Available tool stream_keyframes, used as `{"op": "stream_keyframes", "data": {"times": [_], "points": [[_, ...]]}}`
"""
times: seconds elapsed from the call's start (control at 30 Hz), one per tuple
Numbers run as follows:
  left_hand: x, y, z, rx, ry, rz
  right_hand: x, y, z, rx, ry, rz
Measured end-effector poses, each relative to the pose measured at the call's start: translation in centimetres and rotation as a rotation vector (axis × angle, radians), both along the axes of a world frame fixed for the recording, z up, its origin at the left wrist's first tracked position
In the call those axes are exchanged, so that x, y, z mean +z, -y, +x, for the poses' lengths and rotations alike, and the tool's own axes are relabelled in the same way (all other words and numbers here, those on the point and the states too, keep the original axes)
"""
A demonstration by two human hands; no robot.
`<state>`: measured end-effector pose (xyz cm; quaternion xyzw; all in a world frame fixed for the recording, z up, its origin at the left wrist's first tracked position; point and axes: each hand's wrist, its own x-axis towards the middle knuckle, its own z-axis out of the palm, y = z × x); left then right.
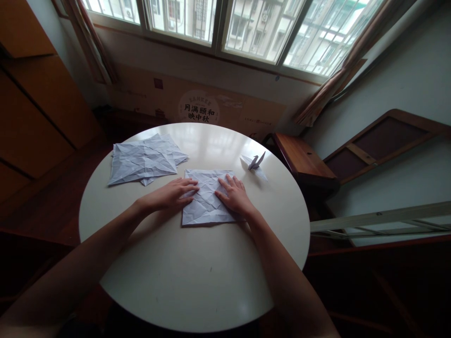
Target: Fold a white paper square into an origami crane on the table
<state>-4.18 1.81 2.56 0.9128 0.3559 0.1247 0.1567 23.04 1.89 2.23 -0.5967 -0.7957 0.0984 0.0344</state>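
Note:
A creased sheet of white paper (206,206) lies unfolded on the round white table (183,272), its surface crossed by many fold lines. My left hand (176,191) rests at the sheet's left edge, palm down with fingers stretched over it. On the right part of the sheet lies my right hand (233,193), flat with its fingers spread. Behind my left hand is a stack of similar creased sheets (144,159), loosely overlapping. Beyond my right hand stands a folded paper crane (255,164) with raised points.
A wooden chair or stool (303,157) stands past the table's right edge. Barred windows (260,28) run along the far wall, with a printed banner (199,110) below them. An orange-brown cabinet (45,103) fills the left side.

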Motion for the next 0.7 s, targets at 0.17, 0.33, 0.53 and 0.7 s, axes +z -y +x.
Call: {"op": "stream_keyframes", "data": {"times": [0.17, 0.33, 0.53, 0.7], "points": [[0.01, 0.06, 0.04, 0.006, -0.009, -0.008, -0.04, -0.06, 0.02, 0.004, 0.018, 0.000], [0.01, 0.08, -0.04, 0.002, -0.006, -0.004, 0.05, -0.04, -0.03, 0.002, 0.032, -0.001], [-0.19, -0.07, -0.12, -0.005, 0.009, 0.003, 0.11, 0.01, -0.02, 0.001, 0.017, -0.005], [-0.39, -0.16, -0.15, -0.005, 0.021, 0.005, 0.22, 0.11, -0.03, 0.002, -0.001, -0.007]]}}
